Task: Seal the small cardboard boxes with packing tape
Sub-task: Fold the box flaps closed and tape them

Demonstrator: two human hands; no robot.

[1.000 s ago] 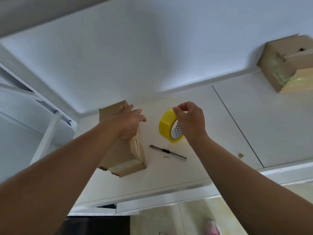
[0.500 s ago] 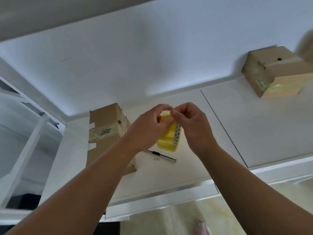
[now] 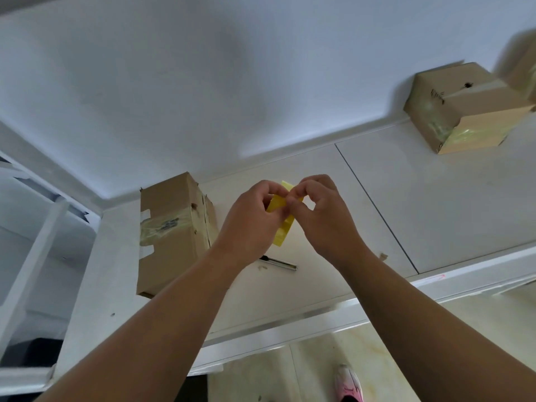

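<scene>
A yellow roll of packing tape [image 3: 282,227] is held edge-on above the white table, between both hands. My left hand [image 3: 252,220] grips its left side and my right hand [image 3: 322,219] pinches its top rim with curled fingers. A small cardboard box [image 3: 171,236] with old tape on its side stands on the table just left of my left hand. A second taped cardboard box [image 3: 461,108] sits at the back right against the wall.
A utility knife [image 3: 280,264] lies on the white table [image 3: 420,213] under my hands, partly hidden by my left wrist. Part of a third box [image 3: 526,74] shows at the right edge. White shelving [image 3: 34,242] stands to the left. A pink shoe [image 3: 349,385] is on the floor.
My left hand left the box on the left and came over to the tape roll. Both hands now hold the roll, turned edge-on and raised slightly.
</scene>
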